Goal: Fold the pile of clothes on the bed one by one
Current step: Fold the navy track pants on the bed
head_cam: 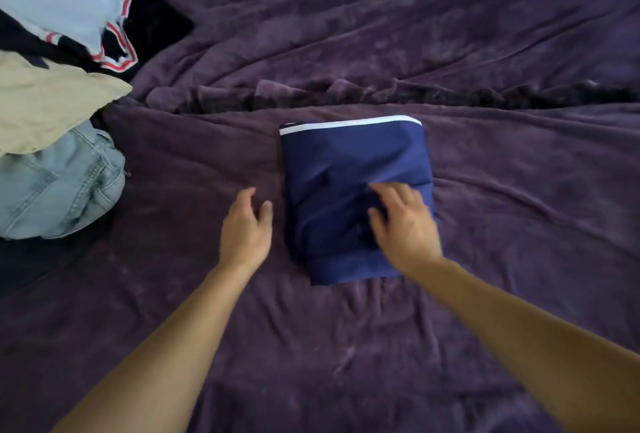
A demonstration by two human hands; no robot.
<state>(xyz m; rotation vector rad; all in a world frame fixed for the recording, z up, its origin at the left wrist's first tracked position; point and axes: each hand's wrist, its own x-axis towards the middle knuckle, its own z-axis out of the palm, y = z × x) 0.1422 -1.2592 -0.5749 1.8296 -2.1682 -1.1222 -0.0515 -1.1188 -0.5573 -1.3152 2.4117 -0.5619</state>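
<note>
A navy blue garment (343, 169) with a white stripe along its far edge lies folded into a neat rectangle in the middle of the bed. My right hand (403, 224) rests flat on its near right part, fingers spread. Just left of the garment, my left hand (247, 224) hovers over the blanket with relaxed fingers and holds nothing. At the left edge sits the pile of clothes (52, 93): pale blue cloth, a dark piece with red and white trim, a beige garment and light blue jeans.
A wrinkled dark purple blanket (502, 51) covers the whole bed, with a raised fold running across behind the navy garment. Open blanket stretches to the right and toward me.
</note>
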